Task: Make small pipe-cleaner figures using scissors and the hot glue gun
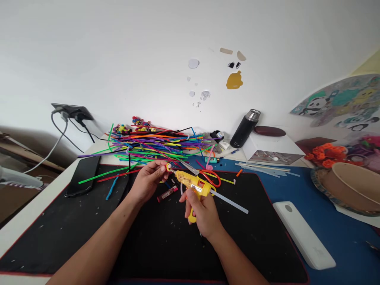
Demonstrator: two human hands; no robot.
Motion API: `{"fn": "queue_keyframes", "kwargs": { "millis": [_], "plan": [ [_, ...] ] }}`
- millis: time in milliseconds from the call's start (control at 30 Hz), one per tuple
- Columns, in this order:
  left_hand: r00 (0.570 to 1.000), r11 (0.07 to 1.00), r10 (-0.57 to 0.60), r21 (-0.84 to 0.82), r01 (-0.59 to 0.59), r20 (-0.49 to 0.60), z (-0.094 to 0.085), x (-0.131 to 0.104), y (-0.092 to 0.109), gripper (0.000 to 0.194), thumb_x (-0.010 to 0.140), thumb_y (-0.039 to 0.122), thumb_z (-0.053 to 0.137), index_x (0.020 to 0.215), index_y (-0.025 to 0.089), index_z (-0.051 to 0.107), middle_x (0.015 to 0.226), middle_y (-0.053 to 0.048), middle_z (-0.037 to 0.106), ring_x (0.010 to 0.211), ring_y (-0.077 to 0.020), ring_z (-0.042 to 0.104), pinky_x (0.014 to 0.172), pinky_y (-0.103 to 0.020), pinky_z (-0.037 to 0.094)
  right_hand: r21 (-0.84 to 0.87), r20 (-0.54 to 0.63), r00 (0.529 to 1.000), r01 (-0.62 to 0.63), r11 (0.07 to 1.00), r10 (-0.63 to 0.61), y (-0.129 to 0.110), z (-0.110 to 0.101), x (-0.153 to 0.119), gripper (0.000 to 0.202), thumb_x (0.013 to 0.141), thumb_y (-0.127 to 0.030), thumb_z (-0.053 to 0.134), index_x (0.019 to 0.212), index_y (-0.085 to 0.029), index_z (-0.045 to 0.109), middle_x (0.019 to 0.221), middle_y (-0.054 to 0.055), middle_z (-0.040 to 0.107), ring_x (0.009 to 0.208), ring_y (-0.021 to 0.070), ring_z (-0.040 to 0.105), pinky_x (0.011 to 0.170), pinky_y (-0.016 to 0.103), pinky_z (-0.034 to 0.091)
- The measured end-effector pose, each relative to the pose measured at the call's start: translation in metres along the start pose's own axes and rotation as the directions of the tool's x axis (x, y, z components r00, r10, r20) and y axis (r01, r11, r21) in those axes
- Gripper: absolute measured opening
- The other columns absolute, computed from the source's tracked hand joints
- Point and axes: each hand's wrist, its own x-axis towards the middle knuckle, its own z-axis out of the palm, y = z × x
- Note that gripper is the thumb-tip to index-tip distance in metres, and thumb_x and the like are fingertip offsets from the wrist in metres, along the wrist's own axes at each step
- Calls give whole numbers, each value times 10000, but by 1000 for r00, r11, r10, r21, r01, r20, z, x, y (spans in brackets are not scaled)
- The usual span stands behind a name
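My right hand [199,209] is wrapped round the handle of a yellow hot glue gun [187,180], with a finger by its trigger. A long translucent glue stick [233,202] sticks out of the gun's rear. My left hand [152,176] pinches a small yellow and red piece [169,167] between thumb and fingers; its exact kind is too small to make out. The gun's nozzle is at this piece, touching or very close. Behind the gun lie scissors with orange-red handles [219,180]. A small red packet [167,194] is on the black mat [166,241] below.
Many coloured pipe cleaners [160,144] are heaped along the wall. A black phone [83,176] lies at left. To the right are a dark flask [245,128], a white box [274,146], spare glue sticks [264,168], a white power bank [304,233] and a round basket [341,198].
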Motion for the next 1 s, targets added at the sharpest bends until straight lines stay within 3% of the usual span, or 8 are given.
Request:
{"fn": "queue_keyframes", "kwargs": {
  "millis": [1000],
  "plan": [
    [999, 1000, -20, 14, 19, 34, -1, -2, -2, 279, 746, 347, 931, 899, 164, 787, 767, -37, 719, 593, -114, 573, 546, -229, 423, -15, -9, 1000, -11, 1000, 11, 4, -1, 0, 694, 829, -863, 603, 732, -176, 623, 443, -35, 526, 342, 83, 454, 396, 203, 334]
  ]
}}
